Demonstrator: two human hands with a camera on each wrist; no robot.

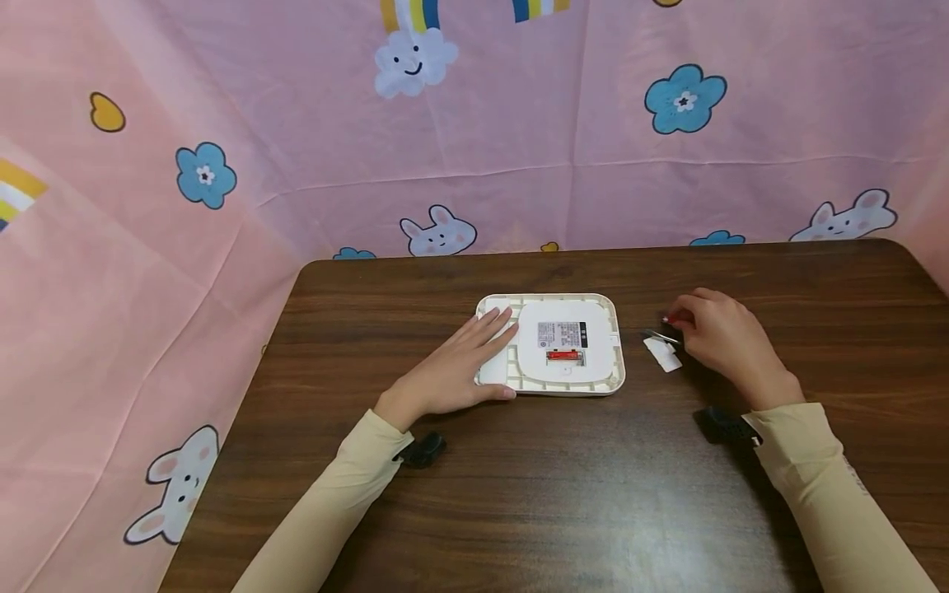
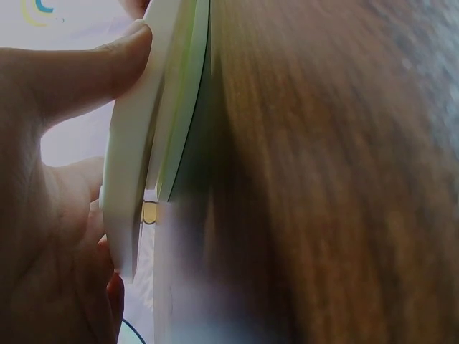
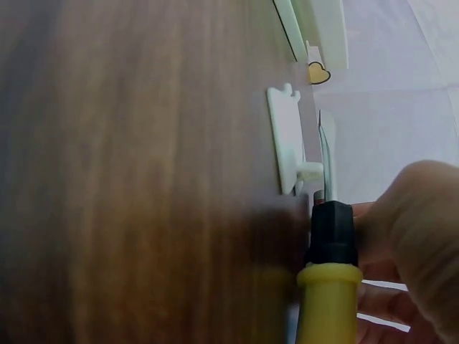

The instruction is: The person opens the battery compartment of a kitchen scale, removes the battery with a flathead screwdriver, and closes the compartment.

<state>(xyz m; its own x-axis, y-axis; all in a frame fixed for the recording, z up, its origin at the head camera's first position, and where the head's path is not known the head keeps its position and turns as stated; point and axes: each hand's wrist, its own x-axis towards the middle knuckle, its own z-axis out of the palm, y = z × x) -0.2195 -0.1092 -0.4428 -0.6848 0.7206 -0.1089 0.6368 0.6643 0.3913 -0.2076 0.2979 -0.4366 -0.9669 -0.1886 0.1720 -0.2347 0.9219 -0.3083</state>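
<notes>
A flat white device, apparently a kitchen scale (image 1: 567,309), lies underside up on the table. A red battery (image 1: 563,356) shows in its compartment below a printed label. My left hand (image 1: 460,362) rests on its left end, fingers straight and spread, thumb at the near edge. To the right, my right hand (image 1: 730,342) pinches a small red object, apparently another battery (image 1: 665,319), mostly hidden by the fingers. Just beside these fingers lie a small white battery cover (image 1: 662,354) and a tool with a slim metal tip (image 1: 660,335); the right wrist view shows its yellow handle (image 3: 328,304).
The brown wooden table (image 1: 519,494) extends around the scale. Behind and to the left hangs a pink cloth (image 1: 504,123) printed with rabbits, flowers and clouds. Dark bands (image 1: 423,450) sit at both wrists.
</notes>
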